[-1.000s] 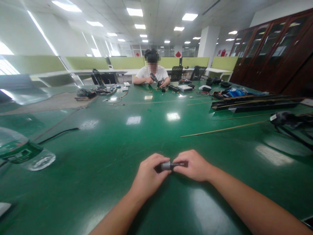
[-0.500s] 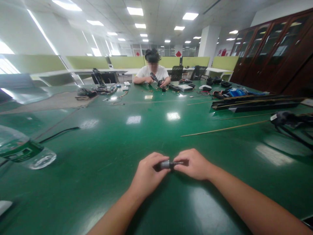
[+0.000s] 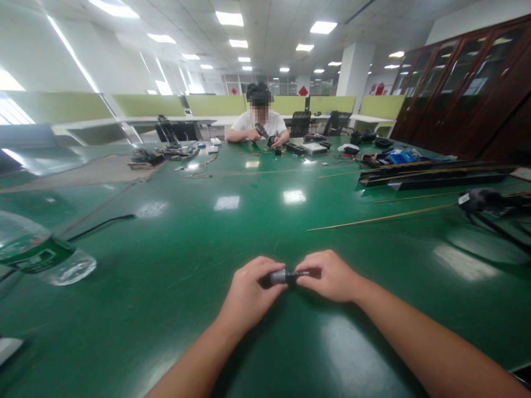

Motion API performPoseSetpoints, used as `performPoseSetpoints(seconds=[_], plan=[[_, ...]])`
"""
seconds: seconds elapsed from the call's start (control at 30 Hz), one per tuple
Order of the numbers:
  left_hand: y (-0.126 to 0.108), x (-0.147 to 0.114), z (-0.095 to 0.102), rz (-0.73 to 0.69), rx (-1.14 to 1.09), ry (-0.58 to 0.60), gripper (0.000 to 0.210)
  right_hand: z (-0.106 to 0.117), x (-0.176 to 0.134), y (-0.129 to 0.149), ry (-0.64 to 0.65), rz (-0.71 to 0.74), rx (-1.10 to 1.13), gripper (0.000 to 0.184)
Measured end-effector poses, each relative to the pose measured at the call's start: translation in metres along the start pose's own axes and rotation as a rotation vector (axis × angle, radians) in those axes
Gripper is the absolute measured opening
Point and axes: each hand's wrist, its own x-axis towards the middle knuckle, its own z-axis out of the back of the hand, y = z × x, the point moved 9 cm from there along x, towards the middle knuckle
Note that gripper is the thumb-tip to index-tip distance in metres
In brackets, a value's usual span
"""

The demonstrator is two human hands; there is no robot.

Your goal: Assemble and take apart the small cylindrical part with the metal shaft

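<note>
- While the left hand (image 3: pixel 249 287) pinches the grey barrel of a small cylindrical tool (image 3: pixel 279 276) between thumb and fingers, the tool sits between the two hands, its slim dark end pointing toward the right hand (image 3: pixel 327 276).
- The right hand's thumb and forefinger are curled close on either side of that slim end; whether they squeeze it, I cannot tell.
- Below both hands is a glossy green table (image 3: pixel 186 249).
- Well left of the left hand are a clear bottle (image 3: pixel 39 254) and, near it, a black cable (image 3: pixel 118 219).
- Beyond the right hand lies a thin rod (image 3: pixel 360 223).
- Far ahead of both hands sits a co-worker (image 3: pixel 244 122) in a white top.
</note>
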Motion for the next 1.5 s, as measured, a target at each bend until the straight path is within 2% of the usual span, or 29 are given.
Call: performPoseSetpoints(seconds=[1.03, 1.23, 1.3, 1.4, 1.5], plan=[[0.004, 0.003, 0.007, -0.031, 0.057, -0.011, 0.024, 0.006, 0.0, -0.006, -0.055, -0.054, -0.003, 0.012], [0.006, 0.004, 0.013, -0.017, 0.092, -0.012, 0.021, 0.013, 0.0, -0.008, -0.077, -0.065, 0.009, 0.011], [0.009, 0.004, 0.016, 0.009, 0.129, -0.038, 0.021, 0.019, -0.001, -0.013, -0.115, -0.113, 0.039, 0.011], [0.02, 0.005, 0.027, 0.089, 0.166, -0.147, 0.027, 0.025, -0.003, -0.028, -0.195, -0.233, 0.209, 0.018], [0.038, 0.003, 0.035, 0.198, 0.076, -0.26, 0.039, 0.019, -0.003, -0.039, -0.195, -0.294, 0.39, 0.026]])
